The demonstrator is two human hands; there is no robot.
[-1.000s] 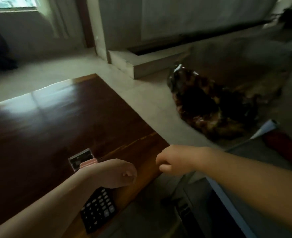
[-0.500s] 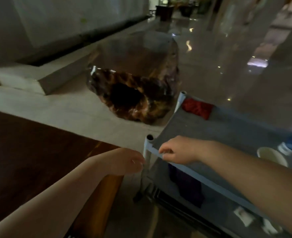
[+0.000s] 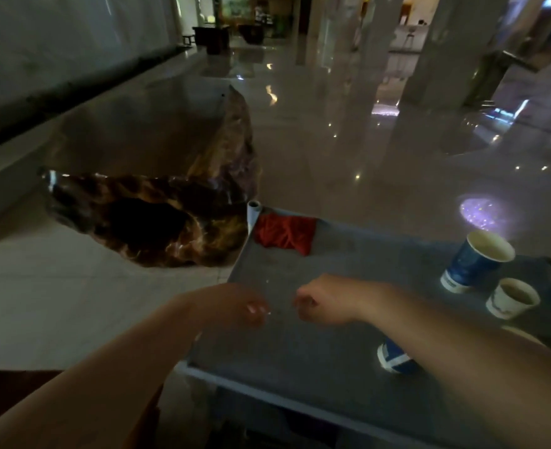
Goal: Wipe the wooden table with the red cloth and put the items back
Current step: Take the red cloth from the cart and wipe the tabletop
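Observation:
The red cloth [image 3: 284, 234] lies crumpled at the far left corner of a grey cart top [image 3: 316, 358]. My left hand [image 3: 235, 306] hovers over the cart's left edge, blurred, fingers curled with nothing in them. My right hand [image 3: 326, 299] is held as a loose fist above the cart's middle, also holding nothing. Both hands are well short of the cloth. Only a dark corner of the wooden table [image 3: 15, 387] shows at the lower left, under my left forearm.
A blue paper cup [image 3: 475, 259] and a white cup [image 3: 511, 298] stand at the cart's right side; another blue-and-white cup [image 3: 394, 359] peeks from under my right forearm. A large glossy wood-stump table [image 3: 157, 202] stands on the polished floor beyond.
The view has swung right, away from the wooden table and its calculator, onto the cart. Both hands moved from the table's edge to above the cart top; the cups came into sight.

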